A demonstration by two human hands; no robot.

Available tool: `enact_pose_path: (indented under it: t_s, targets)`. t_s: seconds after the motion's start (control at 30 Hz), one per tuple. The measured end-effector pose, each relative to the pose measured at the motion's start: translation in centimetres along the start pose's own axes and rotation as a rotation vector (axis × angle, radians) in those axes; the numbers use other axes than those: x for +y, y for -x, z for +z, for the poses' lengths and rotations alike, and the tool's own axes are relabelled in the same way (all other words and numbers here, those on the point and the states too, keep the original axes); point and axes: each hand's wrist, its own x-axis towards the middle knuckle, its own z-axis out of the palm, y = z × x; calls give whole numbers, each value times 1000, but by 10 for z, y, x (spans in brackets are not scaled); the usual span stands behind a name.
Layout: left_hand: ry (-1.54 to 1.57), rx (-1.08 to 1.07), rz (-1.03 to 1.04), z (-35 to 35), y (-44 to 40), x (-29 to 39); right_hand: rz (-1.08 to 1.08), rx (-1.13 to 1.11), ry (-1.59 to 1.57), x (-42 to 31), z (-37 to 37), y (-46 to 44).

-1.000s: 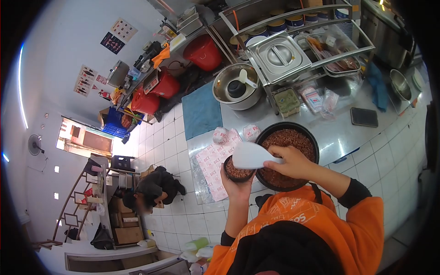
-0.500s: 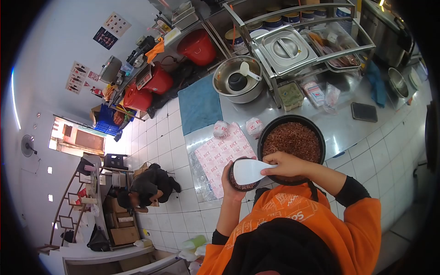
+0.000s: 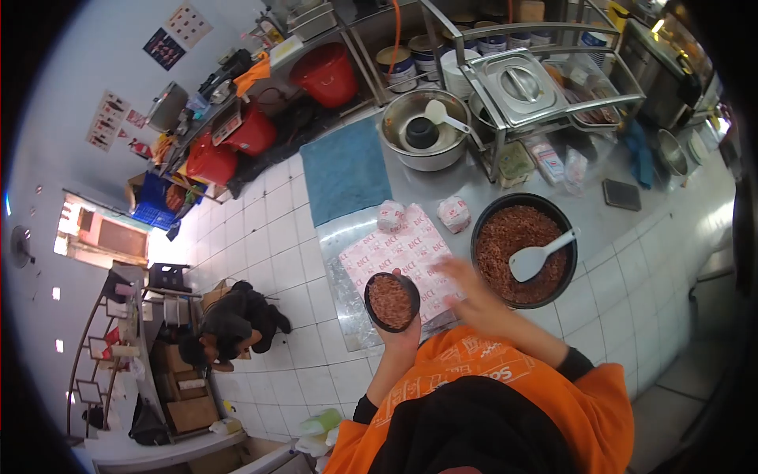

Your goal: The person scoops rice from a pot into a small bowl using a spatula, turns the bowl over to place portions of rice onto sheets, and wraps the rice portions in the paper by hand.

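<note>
My left hand grips a small black bowl holding reddish-brown rice. It is over the near left part of the printed wrapping paper. My right hand is empty, a little blurred, its fingers apart above the right side of that paper. To its right stands a large black pot of the same rice. A white rice paddle rests on this rice, handle towards the pot's right rim. Two wrapped round bundles, a left one and a right one, sit behind the paper.
A steel bowl with a black cup and a white paddle stands behind, beside a blue cloth. A metal rack bears a lidded steel pan. A phone lies right. Another person crouches on the left floor.
My right hand has let go of the white paddle, now lying in the large pot, and moved over the paper. The small bowl's rice is uncovered. The view has shifted slightly.
</note>
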Motion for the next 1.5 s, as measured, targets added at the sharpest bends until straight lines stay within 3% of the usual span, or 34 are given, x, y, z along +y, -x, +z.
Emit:
enact_pose_path:
  t_s: [0.1, 0.2, 0.23, 0.3, 0.33, 0.37, 0.47, 0.63, 0.7, 0.8, 0.87, 0.93, 0.97, 1.0, 1.07, 1.1, 1.13, 1.23, 1.3, 1.4, 1.5]
  targets:
    - [-451, 113, 196, -17, -1, 5, 186, -109, -579, 14, 70, -9]
    - [-1600, 160, 707, -47, -13, 35, 440, 57, -852, 43, 95, -28]
    - [-1536, 105, 654, -62, -15, 46, 497, 145, -904, 56, 99, -37]
    - [-1899, -124, 606, -103, -17, 68, 537, 282, -895, 83, 112, -55]
    - [-2073, -245, 574, -116, -13, 74, 491, 302, -776, 97, 122, -62]
    - [-2239, -337, 510, -118, -5, 75, 184, 357, -156, 127, 138, -65]
    - [-2435, -456, 382, -121, 8, 74, -100, 203, 514, 133, 150, -67]
    - [-2442, -647, 379, -150, 6, 89, -16, 403, 131, 99, 129, -73]
    - [-2399, -660, 339, -143, 5, 95, -166, 564, 318, 59, 91, -65]
    - [-2382, -706, 385, -143, 4, 100, -67, 813, 539, 22, 33, -38]
    - [-2351, -678, 363, -149, 4, 109, 98, 820, 689, 43, -3, -16]
    - [-2237, -697, 414, -156, 3, 107, 186, 860, 1037, 57, -14, 10]
    - [-2166, -720, 407, -156, 1, 108, 153, 856, 1040, 47, -12, 17]
    - [-2111, -731, 405, -156, 2, 110, 23, 828, 951, 38, -6, 24]
    - [-1940, -709, 205, -158, -7, 117, -196, 616, 882, 46, 23, 30]
    - [-1888, -603, 217, -142, -1, 111, -254, 429, 783, 54, 41, 31]
    - [-1842, -482, 227, -127, 6, 110, -141, 135, 627, 75, 62, 20]
    - [-2145, -738, 294, -109, 1, 122, -202, 186, 786, 58, 81, 20]
    - [-2047, -748, 225, -119, -7, 132, -158, 217, 794, 85, 87, 15]
    - [-1956, -742, 162, -116, 1, 137, -154, -41, 939, 119, 75, 20]
    - [-1960, -730, 38, -116, 14, 153, -232, -31, 738, 130, 71, 45]
